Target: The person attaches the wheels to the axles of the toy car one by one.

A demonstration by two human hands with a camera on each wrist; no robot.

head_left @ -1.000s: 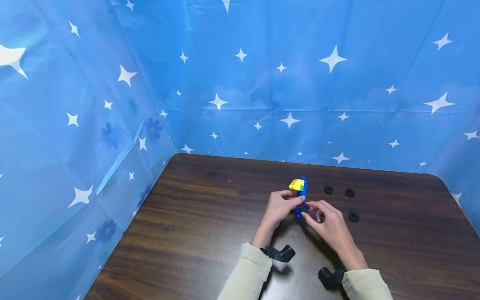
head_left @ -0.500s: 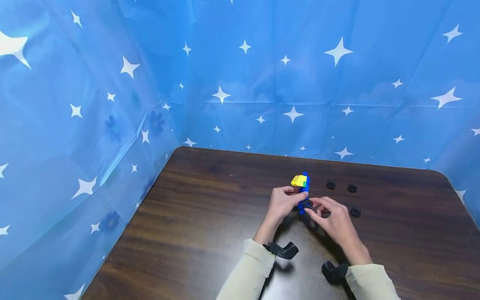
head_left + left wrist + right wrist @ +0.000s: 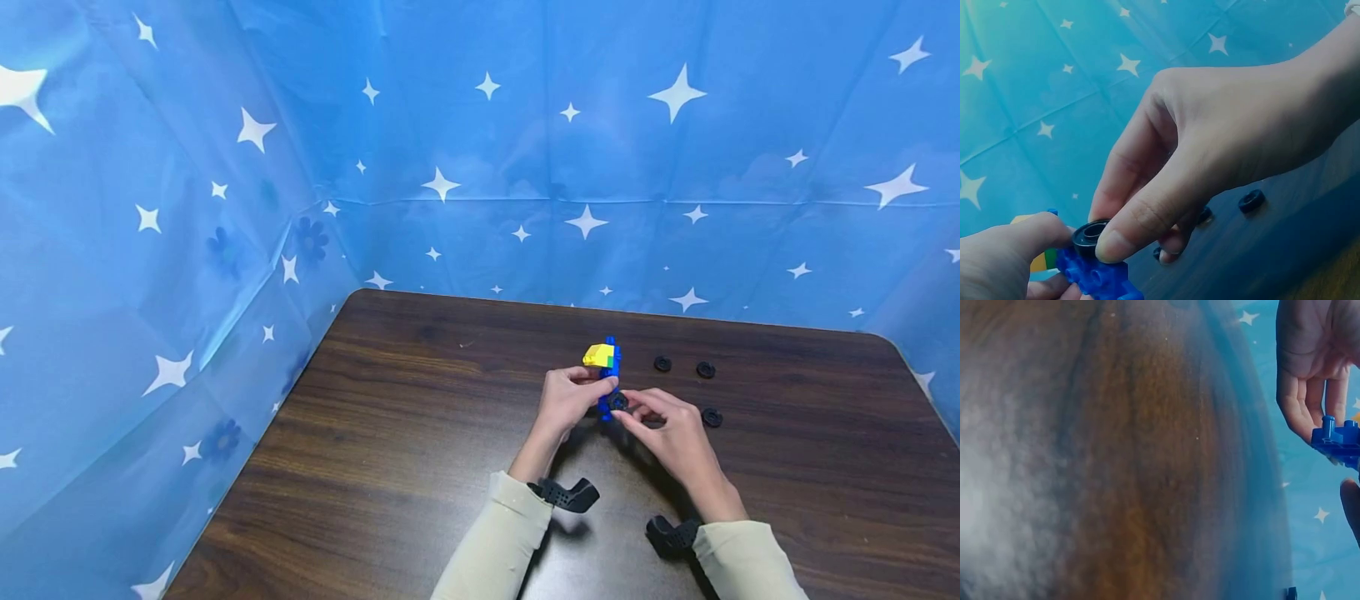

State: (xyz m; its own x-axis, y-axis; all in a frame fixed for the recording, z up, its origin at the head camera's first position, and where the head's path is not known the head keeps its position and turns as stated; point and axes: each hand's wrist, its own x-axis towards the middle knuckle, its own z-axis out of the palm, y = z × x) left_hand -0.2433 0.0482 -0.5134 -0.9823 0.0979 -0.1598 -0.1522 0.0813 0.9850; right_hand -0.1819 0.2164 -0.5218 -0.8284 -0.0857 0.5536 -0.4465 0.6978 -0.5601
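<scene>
A toy vehicle of blue bricks (image 3: 604,408) with a yellow block (image 3: 598,356) and a bit of green at its far end is held above the table. My left hand (image 3: 564,402) grips it around its middle, thumb on the near side. Thumb and fingers of my right hand (image 3: 671,429) pinch a small black wheel (image 3: 1089,232) against the side of the blue part; whether it is seated there I cannot tell. In the right wrist view only the blue end (image 3: 1338,440) and parts of both hands show.
Loose black wheels lie on the dark wooden table to the right: one wheel (image 3: 662,364), a second wheel (image 3: 706,369) and a nearer wheel (image 3: 712,417). A blue curtain with white stars (image 3: 480,150) hangs behind the table (image 3: 420,400).
The whole head view has shifted slightly upward. My right hand keeps the wheel at the toy's side, with only small finger movement; my left hand's grip stays the same.
</scene>
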